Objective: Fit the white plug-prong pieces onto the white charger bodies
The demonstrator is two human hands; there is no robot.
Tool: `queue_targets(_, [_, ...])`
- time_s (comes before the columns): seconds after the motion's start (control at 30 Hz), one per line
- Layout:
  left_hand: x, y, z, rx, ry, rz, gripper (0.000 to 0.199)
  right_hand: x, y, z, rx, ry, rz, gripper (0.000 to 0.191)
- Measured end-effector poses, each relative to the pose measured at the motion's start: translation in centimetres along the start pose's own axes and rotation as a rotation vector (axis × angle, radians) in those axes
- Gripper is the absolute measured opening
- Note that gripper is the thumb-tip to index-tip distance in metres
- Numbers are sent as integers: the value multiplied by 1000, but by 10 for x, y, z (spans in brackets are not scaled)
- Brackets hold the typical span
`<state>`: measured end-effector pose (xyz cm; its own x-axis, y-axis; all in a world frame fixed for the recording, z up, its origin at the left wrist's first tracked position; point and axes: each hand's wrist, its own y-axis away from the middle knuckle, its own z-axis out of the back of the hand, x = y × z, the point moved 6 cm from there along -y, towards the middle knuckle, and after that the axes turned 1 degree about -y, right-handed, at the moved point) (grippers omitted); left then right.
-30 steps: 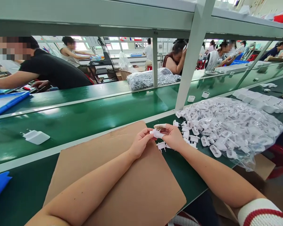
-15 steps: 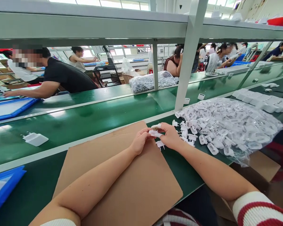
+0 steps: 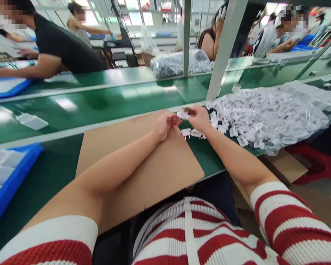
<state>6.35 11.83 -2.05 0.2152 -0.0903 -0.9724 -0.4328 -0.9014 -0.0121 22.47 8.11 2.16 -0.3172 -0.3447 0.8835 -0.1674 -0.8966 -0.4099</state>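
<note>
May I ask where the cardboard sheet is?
In the head view, the cardboard sheet lies left of centre on the green worktop, beneath the left hand.

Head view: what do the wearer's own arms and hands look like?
Red-and-white striped knit: left sleeve with a broad white cuff, right sleeve banded. Forearms bare, no watch or bracelet visible. Left hand ungloved; right hand blurred at the fingertips, so any covering is unclear.
</note>
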Motion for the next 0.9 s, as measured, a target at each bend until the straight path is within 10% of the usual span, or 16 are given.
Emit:
queue_targets(0.4, [-5,-12,6,-84,-108,-35,19,26,-15,-4,71,418,103,20])
queue_targets(0.9, [-6,-10,8,-68,14,-20,26,16,5,89,-226,348,94,34])
